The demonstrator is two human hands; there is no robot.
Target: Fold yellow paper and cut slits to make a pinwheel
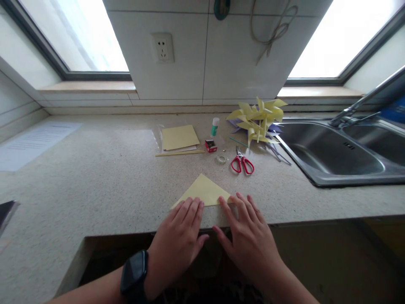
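A sheet of yellow paper (205,190), folded into a triangle, lies flat near the counter's front edge with its tip pointing away from me. My left hand (179,236) presses its flat fingers on the near left part of the fold, thumb apart. On the near right corner rest the spread fingers of my right hand (245,230). Neither hand grips anything. Beyond the paper lie red-handled scissors (242,162), a roll of tape (222,159), a small red box (210,145) and an upright glue stick (214,126).
Behind are a stack of yellow paper (180,137) and thin wooden sticks (180,153). Yellow and purple paper pinwheels (261,118) lie beside the steel sink (329,152). Printed sheets (38,141) lie at the left. The counter edge (316,220) runs just in front of my hands.
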